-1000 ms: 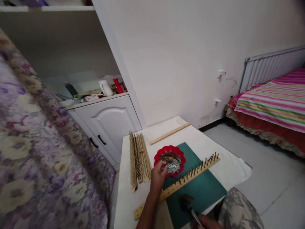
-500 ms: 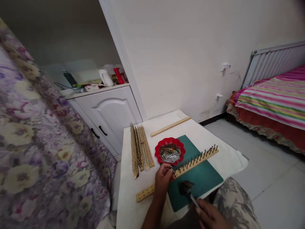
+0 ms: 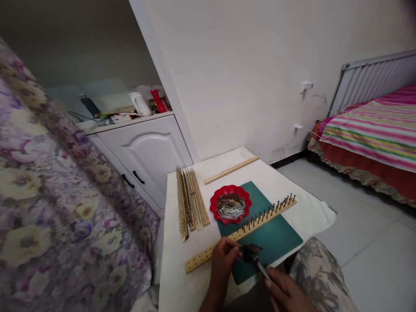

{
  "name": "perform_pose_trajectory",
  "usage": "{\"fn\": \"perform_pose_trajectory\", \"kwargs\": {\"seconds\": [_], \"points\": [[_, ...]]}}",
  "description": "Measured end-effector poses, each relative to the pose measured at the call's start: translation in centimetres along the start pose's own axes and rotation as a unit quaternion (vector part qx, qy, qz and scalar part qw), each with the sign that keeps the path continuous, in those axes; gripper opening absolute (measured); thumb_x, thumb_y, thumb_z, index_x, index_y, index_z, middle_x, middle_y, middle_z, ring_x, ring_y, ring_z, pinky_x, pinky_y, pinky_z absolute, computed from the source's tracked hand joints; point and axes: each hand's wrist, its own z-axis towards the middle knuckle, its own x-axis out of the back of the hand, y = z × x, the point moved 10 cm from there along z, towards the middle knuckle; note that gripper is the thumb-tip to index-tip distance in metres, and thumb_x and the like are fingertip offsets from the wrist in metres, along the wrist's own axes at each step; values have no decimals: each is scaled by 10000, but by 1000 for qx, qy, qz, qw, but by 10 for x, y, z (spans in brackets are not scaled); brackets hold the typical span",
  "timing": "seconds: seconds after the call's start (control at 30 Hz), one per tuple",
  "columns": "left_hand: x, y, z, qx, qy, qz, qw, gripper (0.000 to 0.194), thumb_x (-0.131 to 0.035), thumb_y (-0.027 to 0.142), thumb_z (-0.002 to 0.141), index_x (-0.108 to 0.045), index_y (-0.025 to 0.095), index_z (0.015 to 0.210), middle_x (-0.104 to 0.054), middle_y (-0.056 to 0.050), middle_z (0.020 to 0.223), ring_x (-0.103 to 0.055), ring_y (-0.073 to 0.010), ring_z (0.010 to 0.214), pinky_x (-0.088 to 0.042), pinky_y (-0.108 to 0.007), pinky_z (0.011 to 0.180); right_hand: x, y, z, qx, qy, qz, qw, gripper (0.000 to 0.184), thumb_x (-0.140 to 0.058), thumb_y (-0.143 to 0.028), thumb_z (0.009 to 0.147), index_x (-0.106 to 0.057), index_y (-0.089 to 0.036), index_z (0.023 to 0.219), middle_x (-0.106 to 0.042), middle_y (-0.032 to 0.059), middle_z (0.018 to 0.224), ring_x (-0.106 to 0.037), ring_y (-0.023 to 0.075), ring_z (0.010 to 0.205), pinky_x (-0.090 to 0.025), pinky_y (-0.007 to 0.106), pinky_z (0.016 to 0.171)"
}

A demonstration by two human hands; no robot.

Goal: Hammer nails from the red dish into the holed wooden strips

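My left hand (image 3: pixel 225 258) rests on the near part of a long wooden strip (image 3: pixel 201 259) with holes, its fingers pinched together on something too small to make out. A row of dark nails stands along the far half of that strip. My right hand (image 3: pixel 286 290) grips the handle of a small black hammer (image 3: pixel 251 255), whose head sits just right of my left fingertips over the green mat (image 3: pixel 276 238). A red scalloped dish of nails (image 3: pixel 230 204) lies beyond the strip.
A stack of nailed wooden strips (image 3: pixel 189 199) lies at the left of the white table (image 3: pixel 182 281). One bare strip (image 3: pixel 231 170) sits at the far edge. A floral sofa (image 3: pixel 58 195) is left, a white cabinet (image 3: pixel 149 151) behind, a striped bed (image 3: pixel 370 134) right.
My left hand left the red dish and came back toward me onto the near part of the strip. The hammer rose and its head moved in beside my left fingers.
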Motion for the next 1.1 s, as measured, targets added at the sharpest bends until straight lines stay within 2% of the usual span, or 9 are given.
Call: {"fn": "perform_pose_trajectory", "kwargs": {"seconds": [0.1, 0.17, 0.3, 0.43, 0.6, 0.7, 0.83, 0.93, 1.1], "points": [[1, -3, -7, 4, -14, 56, 998, 67, -575, 196, 658, -578, 163, 716, -595, 11, 610, -575, -137, 586, -436, -241, 576, -3, 0, 1, 7, -13, -7, 1000, 475, -344, -671, 791, -453, -211, 741, -401, -93, 461, -326, 76, 371, -270, 195, 393], [1, 1, -11, -9, -15, 128, 992, 138, -552, 165, 650, -615, 171, 773, -623, -1, 680, -585, -152, 656, -433, -254, 627, -2, -1, 0, 14, -11, -22, 1000, 479, -349, -660, 797, -471, -201, 732, -411, -81, 488, -386, 92, 425, -311, 203, 436], [-8, 20, -18, -54, -18, 308, 950, 189, -501, 128, 663, -645, 191, 768, -622, 1, 744, -560, -154, 731, -395, -260, 682, 6, 3, -2, 3, 18, -43, 999, 481, -388, -658, 779, -533, -201, 757, -516, -36, 596, -469, 121, 518, -378, 215, 500], [-12, 31, -18, -62, -15, 384, 921, 143, -470, 110, 665, -594, 180, 677, -576, 13, 689, -531, -140, 690, -355, -243, 642, 12, 4, -3, 7, 44, -47, 998, 487, -419, -661, 760, -581, -204, 806, -555, -17, 650, -495, 138, 579, -411, 226, 563], [-2, 46, -11, -111, 24, 381, 918, 114, -476, 133, 695, -580, 179, 685, -564, -11, 768, -538, -150, 741, -369, -243, 667, 5, 1, -2, 6, 17, -13, 1000, 467, -397, -639, 787, -552, -199, 767, -446, -56, 544, -395, 102, 460, -336, 207, 448], [2, 49, -4, -120, 31, 360, 925, 107, -493, 175, 721, -599, 187, 719, -574, -4, 741, -545, -150, 716, -375, -239, 650, 5, -1, -2, 6, 21, -9, 1000, 459, -411, -631, 786, -558, -197, 767, -466, -51, 546, -406, 102, 458, -346, 207, 452], [2, 41, 7, -97, 34, 308, 946, 101, -506, 213, 743, -603, 188, 748, -594, 15, 697, -550, -138, 664, -386, -223, 614, 8, 2, -3, 1, 32, -8, 999, 476, -422, -644, 770, -575, -194, 781, -510, -37, 584, -468, 115, 501, -399, 211, 495], [1, 32, 15, -87, 50, 262, 960, 105, -511, 253, 768, -591, 186, 760, -598, 23, 669, -566, -137, 657, -406, -216, 613, 9, 1, -3, 1, 31, -13, 999, 465, -410, -632, 786, -566, -195, 769, -492, -48, 544, -450, 106, 468, -384, 200, 464], [-2, 32, 21, -127, 79, 246, 958, 143, -511, 294, 791, -599, 183, 772, -598, 7, 723, -581, -142, 698, -434, -228, 659, 7, -1, -1, 7, 18, -9, 1000, 443, -419, -618, 790, -548, -196, 751, -458, -65, 512, -406, 88, 429, -347, 184, 425]]}}
